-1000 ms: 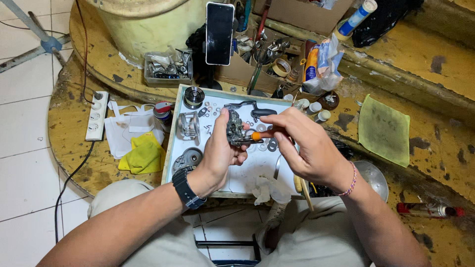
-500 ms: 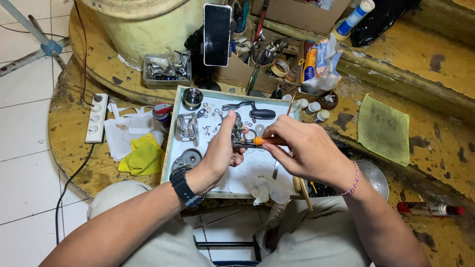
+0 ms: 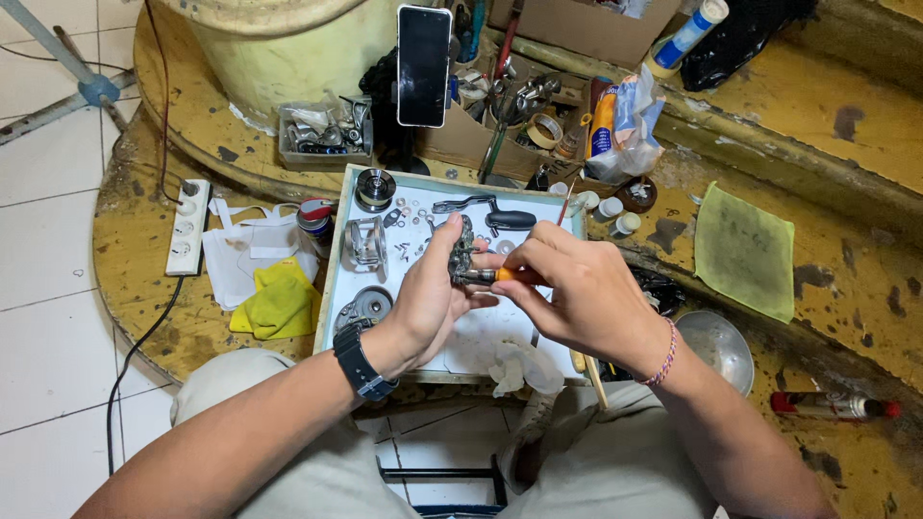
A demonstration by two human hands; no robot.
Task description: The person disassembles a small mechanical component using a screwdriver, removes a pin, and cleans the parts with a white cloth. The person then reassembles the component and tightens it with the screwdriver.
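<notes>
My left hand (image 3: 433,293) grips a dark metal fishing reel body (image 3: 461,252) above a white tray (image 3: 461,341). My right hand (image 3: 577,293) holds a small screwdriver with an orange handle (image 3: 514,275), its tip pointing left into the reel body. Loose reel parts lie in the tray: a spool (image 3: 374,188), a metal frame (image 3: 364,242), a round side plate (image 3: 365,308), a crank handle (image 3: 486,213) and several small washers. A black watch (image 3: 361,363) is on my left wrist.
A phone (image 3: 424,64) stands upright behind the tray. A yellow cloth (image 3: 279,303) and power strip (image 3: 187,227) lie left. A green cloth (image 3: 745,250), metal bowl (image 3: 716,346) and red-capped tube (image 3: 832,407) lie right. Boxes of tools sit at the back.
Both hands have stayed over the tray; the screwdriver has settled level against the reel body, with only slight shifts of the fingers.
</notes>
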